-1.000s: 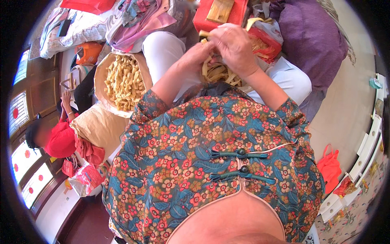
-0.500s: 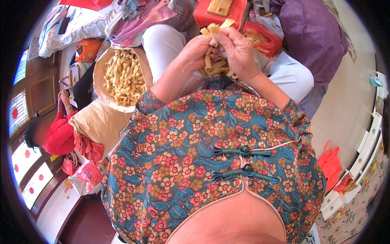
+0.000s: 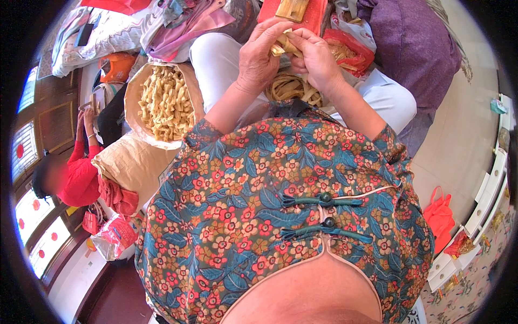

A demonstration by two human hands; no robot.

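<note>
My left hand [image 3: 260, 56] and my right hand [image 3: 319, 59] meet above my lap, both closed on a pale yellow, flat strip [image 3: 286, 44] that is folded between them. The thumb and fingers of my right hand pinch its right side, and the left fingers wrap its other side. Just below the hands, a heap of long, flat, pale yellow strips [image 3: 294, 89] lies coiled between my legs. Left of my knee, an open paper sack [image 3: 131, 102] is full of short knotted yellow pieces [image 3: 164, 102]. My palms hide part of the held strip.
Beyond my hands stands a red surface [image 3: 315, 19] with a small wooden block [image 3: 292, 9] on it. A red plastic bag [image 3: 362, 56] of strips and purple cloth [image 3: 413, 54] lie to the right. Another person in a red sleeve [image 3: 81, 181] sits at the left.
My left hand has turned and risen, its back now upward. The strip, whose ends stuck up and hung down, is now folded compactly between my fingers. The other person's hands have moved up slightly.
</note>
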